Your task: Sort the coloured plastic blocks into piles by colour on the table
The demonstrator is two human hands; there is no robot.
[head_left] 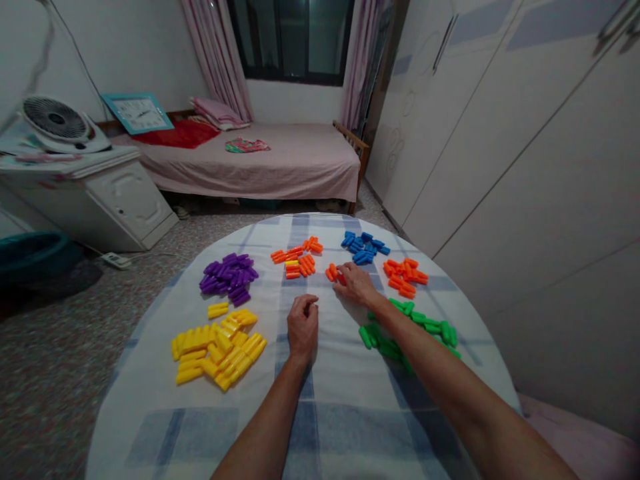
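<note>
Plastic pegs lie sorted by colour on a round table with a checked cloth. My right hand reaches forward and its fingers close around a few orange pegs near the middle. My left hand rests on the cloth as a loose fist with nothing visible in it. A yellow pile lies at the left, a purple pile behind it. One orange group sits far centre, blue pegs beyond my right hand, more orange pegs at the right, and green pegs under my right forearm.
A bed with a pink cover stands past the table. A white cabinet with a fan on it is at the left. White wardrobe doors run along the right. A teal basin sits on the floor.
</note>
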